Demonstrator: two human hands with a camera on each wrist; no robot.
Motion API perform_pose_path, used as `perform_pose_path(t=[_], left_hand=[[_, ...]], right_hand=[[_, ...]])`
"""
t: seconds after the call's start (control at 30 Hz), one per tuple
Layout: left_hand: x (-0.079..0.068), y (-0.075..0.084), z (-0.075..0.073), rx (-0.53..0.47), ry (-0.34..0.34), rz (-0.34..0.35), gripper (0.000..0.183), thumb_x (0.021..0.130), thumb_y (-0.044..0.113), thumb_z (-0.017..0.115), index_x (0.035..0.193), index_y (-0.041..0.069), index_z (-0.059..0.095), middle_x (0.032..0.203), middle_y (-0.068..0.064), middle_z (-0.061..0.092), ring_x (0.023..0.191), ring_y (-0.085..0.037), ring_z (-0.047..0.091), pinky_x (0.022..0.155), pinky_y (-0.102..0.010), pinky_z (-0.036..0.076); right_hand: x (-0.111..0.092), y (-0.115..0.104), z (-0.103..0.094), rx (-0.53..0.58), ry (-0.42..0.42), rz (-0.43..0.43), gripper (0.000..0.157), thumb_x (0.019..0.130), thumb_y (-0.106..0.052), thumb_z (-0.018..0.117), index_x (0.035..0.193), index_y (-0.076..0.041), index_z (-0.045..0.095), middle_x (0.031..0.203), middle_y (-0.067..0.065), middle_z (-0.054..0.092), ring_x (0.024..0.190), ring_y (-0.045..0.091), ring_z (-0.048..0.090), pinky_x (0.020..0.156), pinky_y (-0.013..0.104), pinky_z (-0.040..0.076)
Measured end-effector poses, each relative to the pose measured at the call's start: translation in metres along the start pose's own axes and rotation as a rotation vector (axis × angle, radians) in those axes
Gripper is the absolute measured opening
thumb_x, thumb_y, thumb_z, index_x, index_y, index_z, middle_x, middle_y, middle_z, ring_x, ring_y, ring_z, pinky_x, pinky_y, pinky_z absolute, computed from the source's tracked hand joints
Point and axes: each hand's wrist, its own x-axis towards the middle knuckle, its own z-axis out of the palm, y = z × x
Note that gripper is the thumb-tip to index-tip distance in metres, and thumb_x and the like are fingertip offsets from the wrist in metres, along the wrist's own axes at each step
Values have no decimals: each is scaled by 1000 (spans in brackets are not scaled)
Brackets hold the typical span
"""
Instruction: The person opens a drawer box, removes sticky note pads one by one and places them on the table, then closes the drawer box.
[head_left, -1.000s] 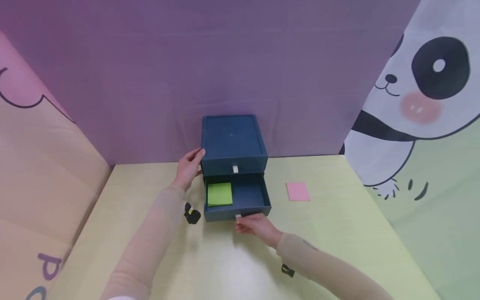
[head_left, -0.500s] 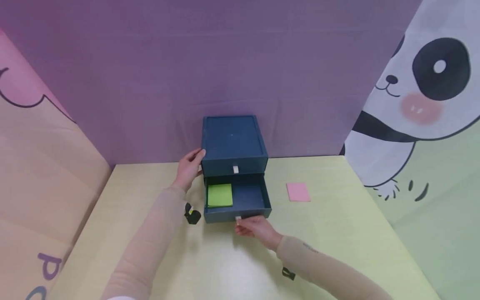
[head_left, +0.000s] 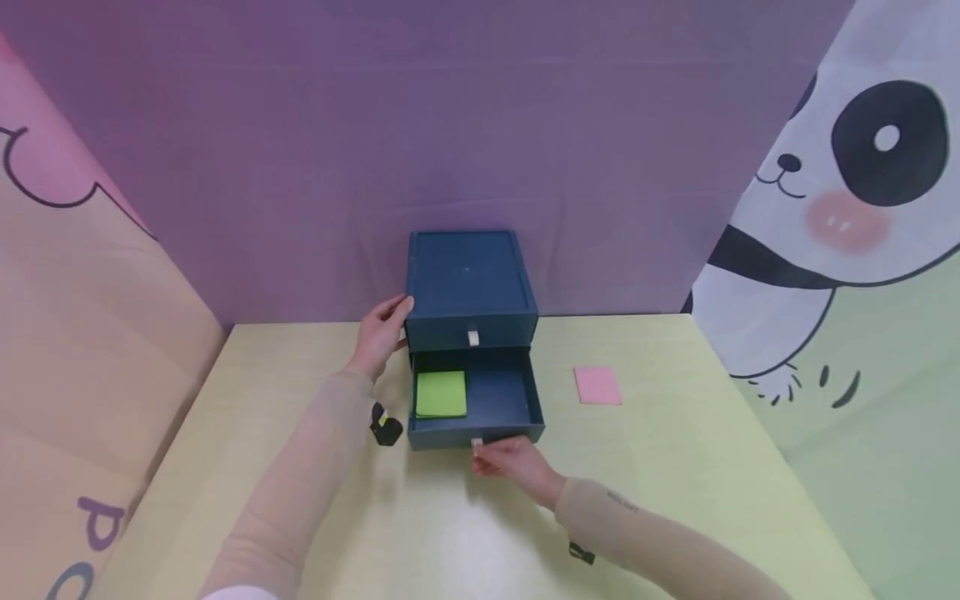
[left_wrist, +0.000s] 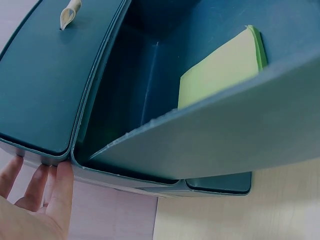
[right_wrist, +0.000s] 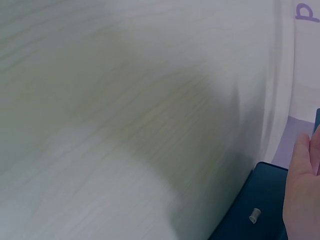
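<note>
A dark blue desktop drawer cabinet (head_left: 468, 275) stands against the back wall covering. One of its drawers (head_left: 498, 400), below the top one, is pulled out, with a stack of green sticky notes (head_left: 441, 394) in its left part. My left hand (head_left: 378, 335) rests on the cabinet's left side; in the left wrist view its straight fingers (left_wrist: 61, 195) touch that side. My right hand (head_left: 521, 467) pinches the small pale pull tab (head_left: 477, 443) on the pulled-out drawer's front. That pinch falls outside the right wrist view, where only part of the hand (right_wrist: 302, 195) shows.
A pink sticky-note pad (head_left: 597, 385) lies on the pale wooden table (head_left: 675, 450), right of the cabinet. Another pull tab (head_left: 473, 338) marks the shut top drawer. A lower drawer front (right_wrist: 265, 195) shows in the right wrist view. Printed cloth walls (head_left: 847, 333) enclose the table.
The drawer has slid slightly further out toward me, carrying the green notes, as my right hand moves back with its tab. My left hand stays on the cabinet's side. The head view shifts slightly.
</note>
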Motion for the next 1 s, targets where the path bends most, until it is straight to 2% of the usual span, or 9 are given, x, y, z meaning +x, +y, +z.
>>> perform_pose_path(t=[0.5, 0.8, 1.0], left_hand=[[0, 0, 1, -3, 8, 2, 58, 94, 45, 54, 143, 17, 43, 148, -6, 40, 134, -23, 39, 102, -47, 44], [1, -1, 1, 5, 8, 1, 59, 93, 46, 54, 144, 17, 42, 148, -6, 40, 134, -24, 39, 102, -47, 44], [1, 0, 0, 3, 1, 10, 59, 94, 45, 53, 145, 17, 40, 149, -6, 39, 135, -23, 37, 102, -47, 44]], right_hand=[[-6, 4, 2, 21, -3, -9, 38, 95, -19, 57, 108, 17, 61, 96, 21, 70, 85, 16, 69, 86, 37, 55], [-8, 7, 3, -12, -9, -24, 38, 94, -19, 57, 105, 17, 62, 94, 21, 70, 83, 17, 69, 84, 34, 56], [-13, 6, 3, -30, -6, -21, 37, 94, -18, 57, 105, 16, 62, 94, 22, 70, 86, 23, 70, 85, 34, 56]])
